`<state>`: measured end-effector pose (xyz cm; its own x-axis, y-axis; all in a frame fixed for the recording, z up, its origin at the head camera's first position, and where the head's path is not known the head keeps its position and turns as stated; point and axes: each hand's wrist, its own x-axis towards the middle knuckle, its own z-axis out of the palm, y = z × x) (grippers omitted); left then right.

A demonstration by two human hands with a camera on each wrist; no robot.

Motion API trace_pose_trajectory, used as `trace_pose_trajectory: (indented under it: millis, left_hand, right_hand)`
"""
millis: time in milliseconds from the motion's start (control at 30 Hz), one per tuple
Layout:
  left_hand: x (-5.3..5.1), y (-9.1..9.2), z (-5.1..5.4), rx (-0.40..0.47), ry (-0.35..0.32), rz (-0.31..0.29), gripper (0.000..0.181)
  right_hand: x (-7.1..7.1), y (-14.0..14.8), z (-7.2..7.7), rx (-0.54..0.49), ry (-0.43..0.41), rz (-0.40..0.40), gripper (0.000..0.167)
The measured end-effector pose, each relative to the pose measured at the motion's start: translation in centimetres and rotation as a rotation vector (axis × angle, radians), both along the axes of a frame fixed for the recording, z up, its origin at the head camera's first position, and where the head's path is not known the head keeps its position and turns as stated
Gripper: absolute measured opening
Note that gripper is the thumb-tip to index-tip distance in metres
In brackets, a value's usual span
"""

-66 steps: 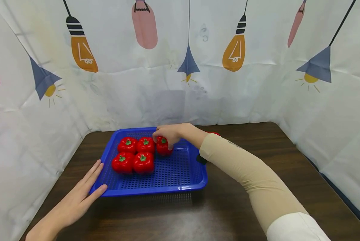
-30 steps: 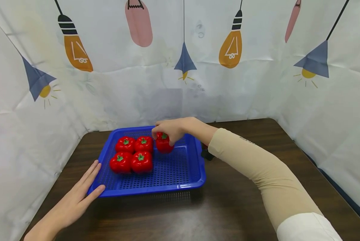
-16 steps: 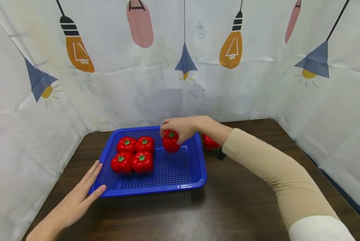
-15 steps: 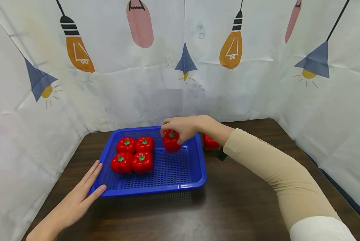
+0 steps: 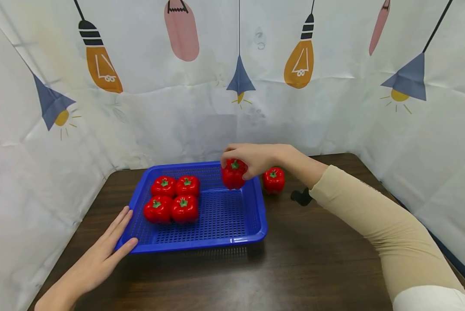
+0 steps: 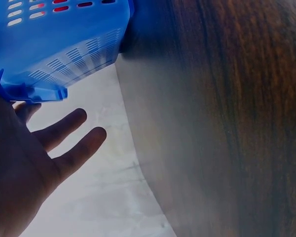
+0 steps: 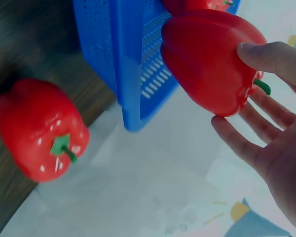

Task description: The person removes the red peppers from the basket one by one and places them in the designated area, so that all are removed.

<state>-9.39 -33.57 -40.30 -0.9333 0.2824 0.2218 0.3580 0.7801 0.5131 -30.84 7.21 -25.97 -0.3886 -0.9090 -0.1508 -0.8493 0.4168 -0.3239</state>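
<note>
My right hand [image 5: 251, 157] grips a red bell pepper [image 5: 233, 174] by its top, above the back right corner of the blue basket [image 5: 220, 247]. In the right wrist view the held pepper [image 7: 212, 59] sits between thumb and fingers, its green stem toward the palm. Several red peppers [image 5: 184, 209] stand together in the basket's left half. One more pepper [image 5: 273, 180] stands on the table, just right of the basket. My left hand [image 5: 96, 259] rests with straight fingers against the basket's left rim; in the left wrist view its spread fingers [image 6: 81, 153] show below the basket's corner [image 6: 54, 94].
The dark wooden table [image 5: 294, 255] carries the basket. A small black object [image 5: 302, 197] shows beside the right forearm, its kind unclear. A white printed curtain [image 5: 201, 116] encloses the back and both sides.
My right hand has lifted a pepper from beside the others in the basket and carried it right and up. The pepper on the table has come into full view. The left hand stays put.
</note>
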Motion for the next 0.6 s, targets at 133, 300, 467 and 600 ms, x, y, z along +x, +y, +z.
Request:
trace_pose_trajectory:
  millis: [133,300,467,600]
  left_hand:
    - [-0.1,0.0,-0.1,-0.003,-0.003,0.000,0.071]
    - [0.0,0.0,-0.1,-0.007,-0.003,0.004,0.071]
    - [0.0,0.0,-0.1,-0.004,0.003,0.002,0.072]
    - [0.0,0.0,-0.1,0.002,0.002,0.000,0.072]
  right_hand:
    - [0.0,1.2,0.6,-0.016,0.025,0.007,0.049]
    - [0.1,2.5,1.1,-0.045,0.054,0.012,0.051]
    - [0.5,3.9,1.6,-0.061,0.067,-0.008,0.054]
    - [0.7,5.0,1.7,-0.081,0.072,-0.018,0.054]
